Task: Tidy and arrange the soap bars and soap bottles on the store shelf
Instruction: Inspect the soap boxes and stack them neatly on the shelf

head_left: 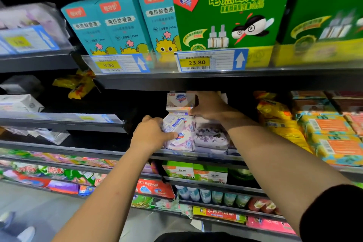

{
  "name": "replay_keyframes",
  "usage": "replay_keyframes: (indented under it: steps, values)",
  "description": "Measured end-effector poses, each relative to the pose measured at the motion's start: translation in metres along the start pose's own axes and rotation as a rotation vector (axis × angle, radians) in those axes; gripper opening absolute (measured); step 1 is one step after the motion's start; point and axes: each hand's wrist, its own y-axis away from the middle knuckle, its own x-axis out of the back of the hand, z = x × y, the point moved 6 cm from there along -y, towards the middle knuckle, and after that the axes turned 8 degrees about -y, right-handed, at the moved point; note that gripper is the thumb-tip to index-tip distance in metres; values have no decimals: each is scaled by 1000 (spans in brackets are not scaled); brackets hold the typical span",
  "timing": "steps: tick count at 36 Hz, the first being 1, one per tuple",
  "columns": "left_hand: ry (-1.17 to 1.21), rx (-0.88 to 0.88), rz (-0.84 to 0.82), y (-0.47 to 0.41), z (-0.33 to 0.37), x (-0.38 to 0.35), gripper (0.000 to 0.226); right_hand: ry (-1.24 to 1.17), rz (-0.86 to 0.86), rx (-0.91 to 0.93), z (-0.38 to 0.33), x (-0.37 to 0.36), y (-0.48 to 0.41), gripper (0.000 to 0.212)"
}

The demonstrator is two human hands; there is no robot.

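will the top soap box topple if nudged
Probably stiff: the top soap box shows crisp square edges in the right hand. Likely to slide or topple, perched high on stacked soap packs, one gripped by the left hand.

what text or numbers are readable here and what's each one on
"电热蚊香液" on the green box
"电热蚊香液" and "45ml" on the teal boxes
"23.80" on the price tag below the green box
"9.90" on the price tag below the teal boxes
soap packs: print too blurred

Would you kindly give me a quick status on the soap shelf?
Left hand grips white soap pack. Right hand holds top soap box. Nothing in the way.
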Motion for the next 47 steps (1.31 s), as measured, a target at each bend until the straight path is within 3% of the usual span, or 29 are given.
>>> replay_keyframes:
  steps: [3, 4, 7, 11, 15, 18, 22, 28, 36, 47]
  values:
    - [5, 0, 43, -1, -4, 4, 55, -93, 81, -16, 3, 14, 6, 43]
    - [5, -3, 62, -1, -5, 6, 54, -96, 114, -17, 4, 20, 8, 43]
    - [8, -12, 119, 0, 0, 13, 54, -162, 211, 9, 7, 45, 21, 64]
    - [24, -76, 230, 2, 21, 28, 57, -9, 105, -71, 27, 74, 52, 54]
    - [25, -181, 298, 2, 58, 39, 52, -44, 312, 7, 55, 112, 87, 76]
    - [37, -287, 271, 1, 94, 39, 67, 82, 363, -110, 80, 136, 117, 71]
    - [214, -459, 153, 0, 146, 24, 57, 152, 390, -201, 112, 158, 154, 53]
    - [-62, -653, 118, -5, 215, 5, 58, 266, 517, -227, 122, 185, 201, 51]
    - [-191, -722, -26, -10, 238, -32, 65, 186, 553, -213, 130, 188, 227, 75]
    - [-265, -761, -105, -17, 234, -32, 50, 156, 518, -177, 120, 186, 217, 68]
